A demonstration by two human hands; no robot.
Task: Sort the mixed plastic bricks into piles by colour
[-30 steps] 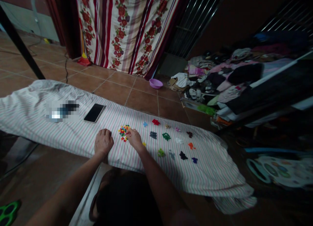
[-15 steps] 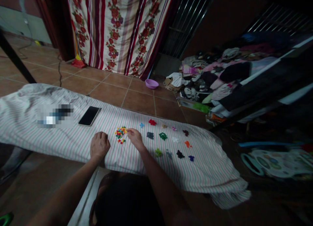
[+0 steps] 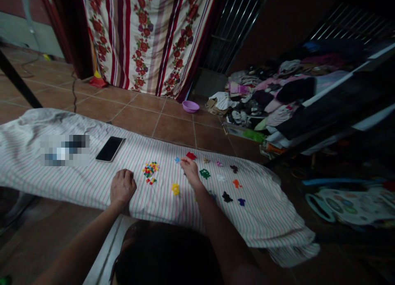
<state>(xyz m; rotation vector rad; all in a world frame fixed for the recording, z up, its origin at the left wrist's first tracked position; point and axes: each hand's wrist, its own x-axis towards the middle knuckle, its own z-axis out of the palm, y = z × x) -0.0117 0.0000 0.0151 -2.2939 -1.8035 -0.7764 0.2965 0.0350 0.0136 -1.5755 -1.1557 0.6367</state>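
Note:
My right hand (image 3: pixel 190 170) is over the striped cloth with thumb and fingers pinched together. Its fingertips are beside a small light blue pile (image 3: pixel 177 160) and just below a red pile (image 3: pixel 191 155); whatever they hold is too small to make out. My left hand (image 3: pixel 123 186) rests on the cloth with its fingers curled in. Between the hands lies a mixed heap of tiny coloured pieces (image 3: pixel 150 172). A yellow pile (image 3: pixel 175 189) sits nearer to me. Right of my hand are green (image 3: pixel 205 173), white (image 3: pixel 221 177), orange (image 3: pixel 236 184) and black (image 3: pixel 227 197) piles.
A phone (image 3: pixel 110 149) lies left of the mixed heap on the striped cloth (image 3: pixel 148 202). Farther left is a blurred-out item (image 3: pixel 64 150). Beyond the cloth, a purple basin (image 3: pixel 190 107) stands on the tiled floor, with heaped clothes (image 3: pixel 271 96) to the right.
My right hand has moved right, from the mixed heap to between the light blue and red piles. The yellow pile has come into view from behind my forearm. My left hand stays resting.

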